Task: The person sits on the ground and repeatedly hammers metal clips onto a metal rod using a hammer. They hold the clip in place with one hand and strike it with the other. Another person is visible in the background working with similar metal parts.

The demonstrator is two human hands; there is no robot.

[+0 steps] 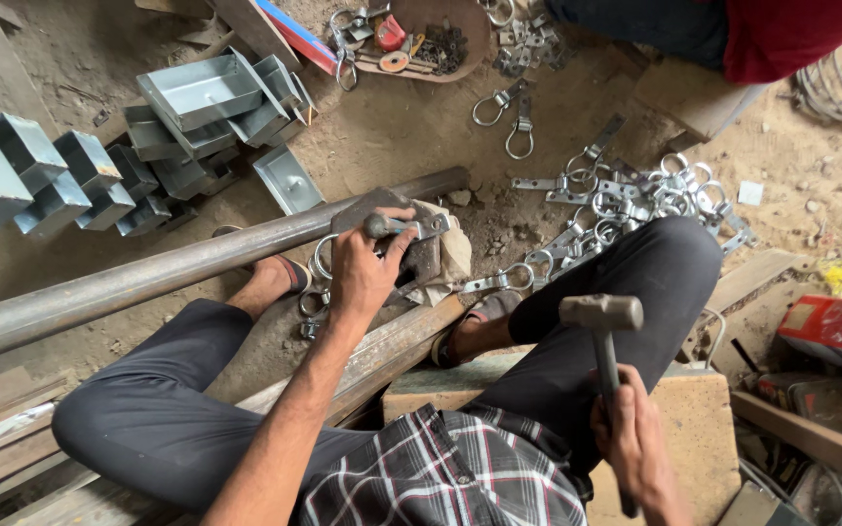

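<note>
1. Left hand (361,273) has its grip pinched around a small metal ring clasp (403,227), thumb and fingers pressing it flat onto a chunky steel block (419,255) that sits against the long steel pipe (177,268) on the dirt floor.
2. Right hand (635,443) is wrapped tight round the handle of a hammer (603,326), head up and hanging just above the person's right knee — well apart from the clasp.
3. Handling guess: the clasp looks like thin stamped steel, light and stiff, smooth enough to skate on the block, so pinching the flat strap end away from the strike spot seems the sane hold. The hammer looks head-heavy; it's held low on the handle.
4. Containers: a shallow brown tray (475,39) up top holds loose bits — dark small hardware, a red piece, a few rings; can't tell more.
5. Open grey metal boxes (202,93) are stacked to the left, the visible ones look empty.
6. A loose pile of finished-looking ring clasps (635,195) lies on the ground beyond the right knee — no container.
</note>
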